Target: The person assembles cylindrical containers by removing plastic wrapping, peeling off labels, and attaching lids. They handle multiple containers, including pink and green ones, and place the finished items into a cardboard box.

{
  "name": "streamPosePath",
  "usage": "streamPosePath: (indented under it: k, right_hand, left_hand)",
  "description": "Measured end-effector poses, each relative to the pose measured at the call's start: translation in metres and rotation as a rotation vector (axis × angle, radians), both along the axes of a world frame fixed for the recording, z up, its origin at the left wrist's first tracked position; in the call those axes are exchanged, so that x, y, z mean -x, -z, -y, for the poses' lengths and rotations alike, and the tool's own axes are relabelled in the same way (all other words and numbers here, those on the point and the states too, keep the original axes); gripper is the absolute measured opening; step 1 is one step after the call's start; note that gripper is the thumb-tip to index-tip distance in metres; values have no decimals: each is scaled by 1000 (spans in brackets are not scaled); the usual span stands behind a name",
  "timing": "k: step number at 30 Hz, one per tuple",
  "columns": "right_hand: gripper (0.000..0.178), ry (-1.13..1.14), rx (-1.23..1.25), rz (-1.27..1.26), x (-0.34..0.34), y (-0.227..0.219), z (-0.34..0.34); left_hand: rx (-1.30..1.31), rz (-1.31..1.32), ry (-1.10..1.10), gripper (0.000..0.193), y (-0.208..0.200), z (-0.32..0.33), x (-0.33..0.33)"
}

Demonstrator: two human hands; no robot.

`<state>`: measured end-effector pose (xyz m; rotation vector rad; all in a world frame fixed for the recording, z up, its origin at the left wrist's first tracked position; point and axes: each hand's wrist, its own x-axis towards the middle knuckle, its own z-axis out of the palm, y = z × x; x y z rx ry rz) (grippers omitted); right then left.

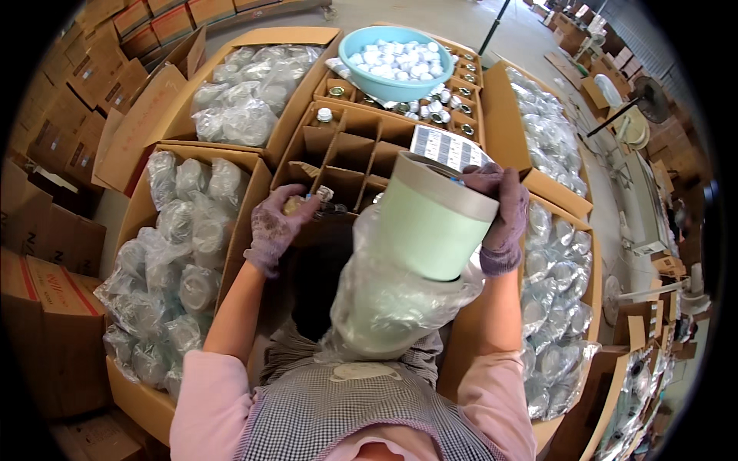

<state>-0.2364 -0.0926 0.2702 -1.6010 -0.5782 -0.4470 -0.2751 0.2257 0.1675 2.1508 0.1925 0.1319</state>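
Observation:
A pale green tumbler [430, 223] with a bare steel rim is tilted in front of my chest. Its lower part sits in a clear plastic bag [392, 307]. My right hand [503, 215], in a purple knit glove, grips the tumbler at its rim, some fingers hidden by the mouth. My left hand [280, 227], gloved alike, is curled at the near left of a divided carton [350, 157]. Something small and yellowish shows between its thumb and fingers, too unclear to name. Beside those fingertips is a small silvery-white piece [325, 194]. A printed sheet [446, 146] lies behind the tumbler.
A light blue basin [396, 88] heaped with small white pieces rests on the far carton. Open cartons of bagged tumblers stand left [184, 230], far left [254, 84], right [553, 300] and far right [542, 131]. Stacked boxes [54, 323] line the left side; a fan [652, 98] stands right.

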Motion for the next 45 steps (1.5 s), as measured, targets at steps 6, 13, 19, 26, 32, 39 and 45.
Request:
streamPosePath:
  k: [6, 13, 19, 26, 32, 39, 45]
  right_hand:
    - [68, -637, -614, 138, -16, 8, -6]
    - [51, -124, -186, -458, -2, -8, 57]
    - [32, 51, 570, 267, 0, -2, 6]
    - [20, 107, 411, 30, 9, 11, -7]
    - [48, -18, 563, -67, 26, -26, -8]
    - [126, -118, 892, 95, 30, -41, 12]
    - [132, -27, 974, 97, 32, -31, 9]
  left_hand:
    - [581, -169, 776, 51, -20, 46, 7]
    - [-9, 393, 431, 28, -72, 68, 91]
    - [-342, 596, 465, 43, -69, 95, 115]
    - [-33, 622, 242, 17, -95, 38, 47]
    - [-309, 813, 351, 11, -91, 81, 12]
    - [-347, 851, 371, 14, -86, 103, 12]
    - [-355, 802, 443, 17, -98, 114, 19]
